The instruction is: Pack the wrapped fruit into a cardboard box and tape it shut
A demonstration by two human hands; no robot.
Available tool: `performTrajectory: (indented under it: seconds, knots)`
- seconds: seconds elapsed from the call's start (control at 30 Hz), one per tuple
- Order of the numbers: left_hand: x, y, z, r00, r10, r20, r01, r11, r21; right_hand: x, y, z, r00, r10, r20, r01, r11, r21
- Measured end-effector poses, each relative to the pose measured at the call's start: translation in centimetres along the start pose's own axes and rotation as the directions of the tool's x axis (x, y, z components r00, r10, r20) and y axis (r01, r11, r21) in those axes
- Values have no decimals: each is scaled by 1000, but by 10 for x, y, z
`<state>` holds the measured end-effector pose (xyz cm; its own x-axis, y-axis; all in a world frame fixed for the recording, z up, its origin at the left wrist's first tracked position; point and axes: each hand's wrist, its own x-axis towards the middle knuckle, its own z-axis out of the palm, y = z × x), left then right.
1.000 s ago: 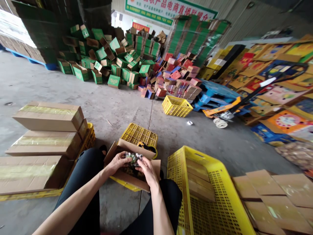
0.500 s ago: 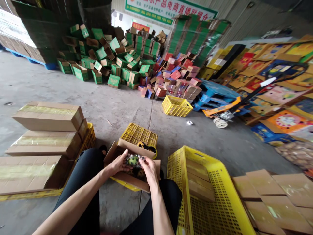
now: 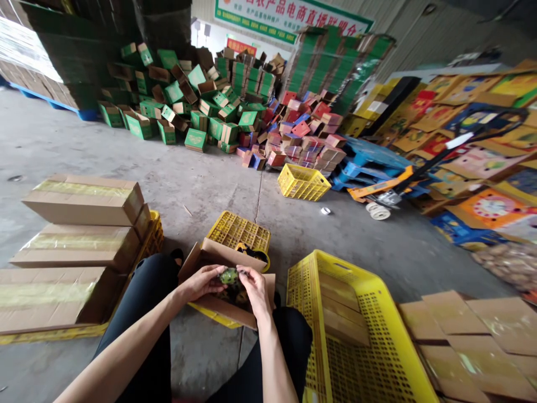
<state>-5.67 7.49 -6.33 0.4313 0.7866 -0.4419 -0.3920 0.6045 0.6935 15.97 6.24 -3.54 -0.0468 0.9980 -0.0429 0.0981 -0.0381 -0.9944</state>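
A green fruit in clear plastic wrap (image 3: 229, 276) is held between my two hands above an open cardboard box (image 3: 226, 309). My left hand (image 3: 205, 281) has its fingers closed on the left end of the wrap. On the other side, the fingertips of my right hand (image 3: 254, 285) pinch the right end. Dark, partly shadowed contents show inside the box beneath the fruit; I cannot make out what they are. The box rests on a yellow crate (image 3: 241, 228), its flaps folded outward. A yellow and black object (image 3: 254, 253) lies on the crate behind the box.
Taped cartons (image 3: 75, 246) are stacked at my left. A large yellow crate (image 3: 373, 291) holding cartons stands at my right, with more cartons (image 3: 478, 341) beyond it. Further off are a smaller yellow crate (image 3: 304, 182), a pallet jack (image 3: 386, 196) and heaped green boxes (image 3: 196, 139).
My fingers have shifted slightly on the wrap, and the wrapped fruit has turned a little, with the plastic drawn closer around it. Everything else stays where it was.
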Motion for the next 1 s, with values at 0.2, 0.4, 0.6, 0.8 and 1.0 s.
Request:
performTrajectory:
  seconds: [0.2, 0.4, 0.6, 0.8, 1.0]
  knots:
    - [-2, 2, 1, 994, 107, -6, -107, 994, 32, -3, -1, 1, 1000, 15, 2, -15, 999, 45]
    - [-1, 1, 0, 987, 157, -20, -156, 986, 64, -4, 0, -1, 993, 113, 10, -114, 983, 147]
    - [0, -2, -1, 983, 180, 28, -181, 980, 78, -5, -4, 3, 966, 258, -4, -250, 940, 232]
    - [4, -7, -2, 968, 231, 99, -236, 971, 44, -9, -9, 5, 957, 290, 1, -285, 942, 174]
    - [7, -10, -3, 968, 239, 80, -241, 970, 22, -6, -7, 5, 969, 245, -17, -240, 958, 159]
